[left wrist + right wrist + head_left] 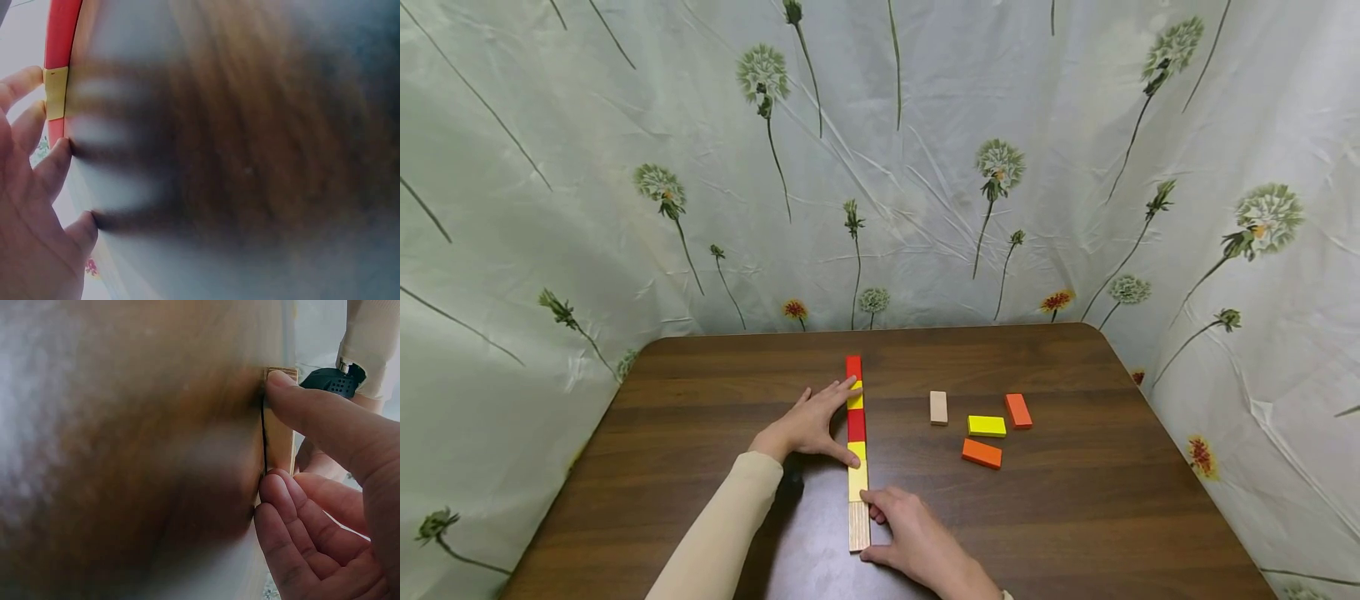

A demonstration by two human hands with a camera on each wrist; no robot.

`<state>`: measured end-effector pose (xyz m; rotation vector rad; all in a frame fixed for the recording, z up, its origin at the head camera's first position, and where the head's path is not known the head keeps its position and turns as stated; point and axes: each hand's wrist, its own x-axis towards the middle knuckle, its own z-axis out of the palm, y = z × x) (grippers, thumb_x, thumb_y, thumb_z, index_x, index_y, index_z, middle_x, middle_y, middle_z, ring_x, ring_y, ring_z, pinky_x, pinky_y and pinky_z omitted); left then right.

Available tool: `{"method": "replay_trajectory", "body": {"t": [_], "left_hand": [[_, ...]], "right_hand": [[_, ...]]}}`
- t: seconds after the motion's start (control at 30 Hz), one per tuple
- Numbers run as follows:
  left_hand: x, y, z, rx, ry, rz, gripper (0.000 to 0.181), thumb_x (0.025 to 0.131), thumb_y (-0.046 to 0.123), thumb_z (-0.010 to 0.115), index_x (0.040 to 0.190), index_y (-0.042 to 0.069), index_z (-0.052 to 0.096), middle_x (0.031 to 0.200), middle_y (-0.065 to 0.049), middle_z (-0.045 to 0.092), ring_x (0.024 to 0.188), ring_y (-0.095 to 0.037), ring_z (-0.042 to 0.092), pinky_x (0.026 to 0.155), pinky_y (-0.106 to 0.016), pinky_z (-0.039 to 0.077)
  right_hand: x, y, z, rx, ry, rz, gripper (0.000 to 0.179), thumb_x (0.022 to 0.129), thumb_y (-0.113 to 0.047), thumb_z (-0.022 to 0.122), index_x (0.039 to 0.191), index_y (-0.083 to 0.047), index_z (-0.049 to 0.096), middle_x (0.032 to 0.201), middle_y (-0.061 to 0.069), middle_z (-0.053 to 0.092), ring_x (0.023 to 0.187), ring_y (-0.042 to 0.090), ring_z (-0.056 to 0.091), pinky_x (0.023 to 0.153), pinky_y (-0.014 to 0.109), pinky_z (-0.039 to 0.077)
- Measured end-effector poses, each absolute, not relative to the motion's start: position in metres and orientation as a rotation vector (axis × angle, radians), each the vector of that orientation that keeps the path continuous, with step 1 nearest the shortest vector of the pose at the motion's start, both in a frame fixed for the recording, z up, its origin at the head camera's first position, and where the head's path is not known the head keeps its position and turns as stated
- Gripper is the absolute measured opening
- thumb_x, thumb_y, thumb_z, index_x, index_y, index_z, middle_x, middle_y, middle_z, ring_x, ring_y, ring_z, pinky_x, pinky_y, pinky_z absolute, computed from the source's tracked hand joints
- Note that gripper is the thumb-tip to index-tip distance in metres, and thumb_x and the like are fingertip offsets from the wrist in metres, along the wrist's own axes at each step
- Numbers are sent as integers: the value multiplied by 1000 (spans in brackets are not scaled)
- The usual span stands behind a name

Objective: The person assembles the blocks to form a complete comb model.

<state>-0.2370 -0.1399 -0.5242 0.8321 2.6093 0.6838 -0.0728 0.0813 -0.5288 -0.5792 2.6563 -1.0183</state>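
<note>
A straight row of small blocks runs away from me along the table. Red blocks and a yellow block make up its far part, then comes a pale yellow block and, nearest me, a striped wooden block. My left hand lies across the row from the left, fingers spread, fingertips and thumb touching the blocks. With thumb and fingers at its two ends, my right hand holds the striped block, seen edge-on as a wooden block in the right wrist view.
Right of the row lie a beige block, a bright yellow block and two orange blocks, all loose. The brown wooden table has rounded far corners, and a dandelion-print curtain hangs behind it.
</note>
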Motion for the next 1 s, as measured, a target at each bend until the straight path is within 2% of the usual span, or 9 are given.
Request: {"method": "replay_trajectory", "body": {"t": [0.2, 0.57, 0.8, 1.0], "left_hand": [[-234, -141, -527, 836, 2620, 660, 120, 69, 65, 95, 167, 21, 41, 181, -2, 21, 168, -38, 20, 129, -77, 8], [-229, -140, -526, 839, 2630, 677, 118, 70, 64, 95, 166, 18, 42, 181, -5, 23, 167, -39, 20, 128, -79, 8], [-228, -140, -528, 846, 2633, 688, 117, 70, 64, 95, 165, 17, 44, 180, -6, 24, 167, -40, 21, 128, -79, 9], [-229, -140, -529, 845, 2636, 690, 118, 70, 64, 95, 166, 17, 43, 181, -5, 24, 167, -39, 20, 128, -79, 9]], "right_hand": [[-71, 83, -530, -586, 2645, -1032, 63, 78, -28, 99, 131, -10, 73, 98, -12, 62, 84, -5, 53, 76, 17, 53], [-71, 84, -529, -539, 2603, -1033, 66, 77, -33, 100, 133, -12, 71, 102, -12, 62, 87, -3, 53, 80, 19, 55], [-69, 85, -533, -653, 2659, -1063, 69, 74, -35, 101, 131, -11, 70, 103, -12, 63, 89, -5, 54, 81, 18, 55], [-68, 87, -535, -731, 2678, -1139, 68, 77, -39, 99, 130, -8, 71, 103, -8, 67, 92, -4, 58, 83, 18, 56]]}}
